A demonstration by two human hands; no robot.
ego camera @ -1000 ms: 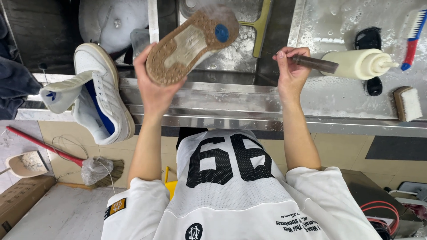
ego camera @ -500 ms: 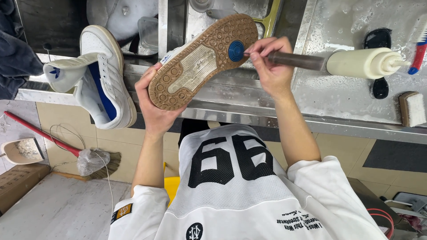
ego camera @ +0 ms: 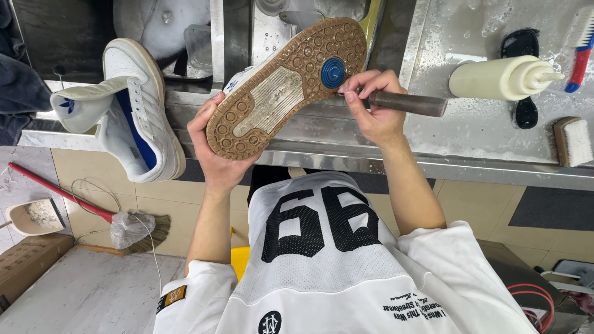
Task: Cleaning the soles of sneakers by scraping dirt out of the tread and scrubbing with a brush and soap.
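Seen from above at a wet steel counter (ego camera: pixel 470 167): sneaker (ego camera: pixel 288 83) turned sole-up over the sink edge, gripped from beneath by the left hand (ego camera: pixel 219 154), fingers wrapped closed around the heel end. Right hand (ego camera: pixel 371 105) pinched shut on a dark-handled tool (ego camera: pixel 405 103), its tip hidden behind the fingertips, pressed against the tan sole just beside the blue round patch (ego camera: pixel 333 72). Judged to be mid-cleaning, picking grit out of the tread near the forefoot. Next move likely calling for a firm hold on the heel and short, controlled strokes along the grooves, tip kept off the holding hand. Matching white sneaker (ego camera: pixel 133 108) parked on the counter's left end, tongue flopped out. Cream squeeze bottle (ego camera: pixel 501 77), scrub brush (ego camera: pixel 572 141) and red-and-blue brush (ego camera: pixel 580 37) lying well apart to the right.
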